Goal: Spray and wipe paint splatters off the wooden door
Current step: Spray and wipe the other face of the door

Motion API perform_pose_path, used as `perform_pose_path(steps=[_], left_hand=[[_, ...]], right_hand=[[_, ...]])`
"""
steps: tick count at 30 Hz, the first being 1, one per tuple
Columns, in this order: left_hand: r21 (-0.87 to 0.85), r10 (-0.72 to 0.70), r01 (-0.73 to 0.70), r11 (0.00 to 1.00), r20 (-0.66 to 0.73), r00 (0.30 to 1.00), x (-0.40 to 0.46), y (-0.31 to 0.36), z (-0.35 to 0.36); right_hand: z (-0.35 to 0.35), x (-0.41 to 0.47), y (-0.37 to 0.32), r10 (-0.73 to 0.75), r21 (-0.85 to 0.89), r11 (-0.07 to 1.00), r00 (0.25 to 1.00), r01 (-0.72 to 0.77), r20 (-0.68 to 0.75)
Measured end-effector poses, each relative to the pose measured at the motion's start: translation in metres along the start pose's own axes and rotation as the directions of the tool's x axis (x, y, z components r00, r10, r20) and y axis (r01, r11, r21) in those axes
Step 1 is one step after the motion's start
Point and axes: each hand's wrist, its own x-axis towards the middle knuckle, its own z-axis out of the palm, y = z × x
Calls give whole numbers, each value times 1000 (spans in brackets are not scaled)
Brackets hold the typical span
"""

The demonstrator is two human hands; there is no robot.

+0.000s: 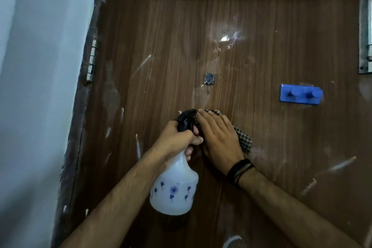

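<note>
Far left there's a pale blue wall, then the dark door frame with a metal hinge on it. No readable writing or brand anywhere; the only marking I can make out is a little blue flower print on the bottle.

The door fills most of the view: brown wood grain, streaked all over with white paint splatters, with smeary patches and a shiny wet-looking glare spot up near the middle.

The left hand has its fingers curled round the neck of the spray bottle, just under the black trigger head. The bottle's white, translucent, hanging slightly tilted in front of the door's lower middle.

Just right of it, the right hand lies flat, fingers straight and close together, pressing a checked cloth against the door. Dark bands sit on that wrist.

Above the hands there's a small metal hook. Further right, a blue hook rack with two pegs, and a metal bolt at the right edge.
</note>
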Motion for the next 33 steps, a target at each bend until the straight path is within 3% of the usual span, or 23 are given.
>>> perform_pose_path(steps=[3,6,9,16,20,25,27,33], left_hand=[[-52,25,-25,998,-5,1000,5,12,-10],[-76,67,-66,995,17,998,11,27,-17],[-96,86,-81,992,41,995,12,36,-22],[-105,52,-41,994,102,993,3,23,-41],[-97,31,-24,995,72,997,4,14,-54],[-83,-35,37,996,30,999,-2,-8,-63],[-81,-70,72,994,22,997,-5,-20,-66],[-63,-145,146,987,16,989,-11,-42,-63]], right_hand=[[-3,42,2,33,-25,999,999,-34,-40],[-8,90,3,198,-34,978,969,-205,-148],[-7,97,-7,307,-15,949,938,-314,-162],[11,4,-49,251,34,968,964,-249,-88],[5,26,-39,200,-11,979,973,-203,-117],[-5,94,-23,385,0,920,904,-391,-185],[-6,92,-25,360,-49,927,921,-371,-149],[-21,46,-30,85,-75,994,996,-82,28]])
